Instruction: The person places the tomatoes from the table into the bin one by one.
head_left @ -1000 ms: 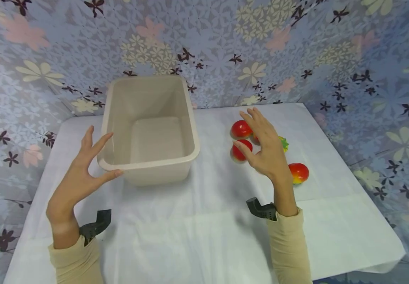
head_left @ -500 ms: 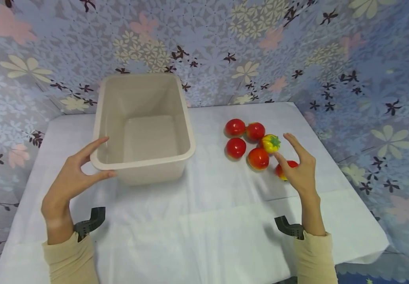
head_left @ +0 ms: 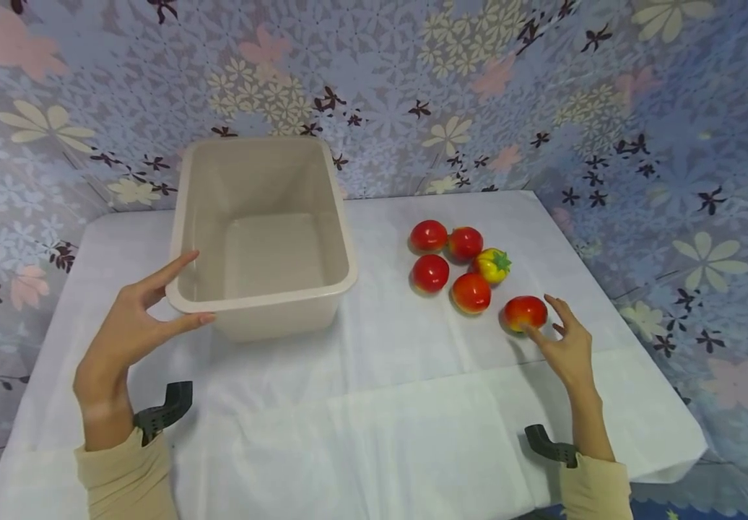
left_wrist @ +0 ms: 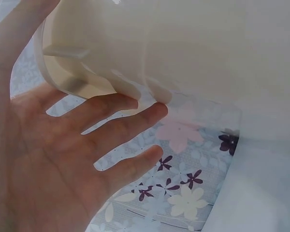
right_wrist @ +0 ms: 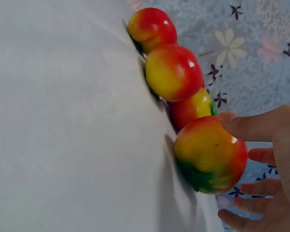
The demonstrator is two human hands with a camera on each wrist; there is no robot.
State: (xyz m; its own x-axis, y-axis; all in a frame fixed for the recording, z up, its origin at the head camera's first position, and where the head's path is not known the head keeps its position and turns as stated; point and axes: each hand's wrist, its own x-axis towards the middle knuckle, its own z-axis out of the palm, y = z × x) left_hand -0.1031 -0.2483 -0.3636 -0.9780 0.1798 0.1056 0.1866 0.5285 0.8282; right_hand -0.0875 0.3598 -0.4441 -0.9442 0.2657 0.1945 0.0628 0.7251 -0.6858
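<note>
The round red plastic tomato with a yellow-green flush lies on the white tablecloth, nearest the right edge, slightly apart from five other red and yellow toy fruits. The right hand touches it with relaxed, spread fingers. The left hand, open, brackets the near left corner of the beige rectangular plastic tub. Bare cloth lies between tub and fruits.

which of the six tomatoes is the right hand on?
The lone tomato nearest the table's front, apart from the clustered five. The right hand touches it with thumb and fingertips.
</note>
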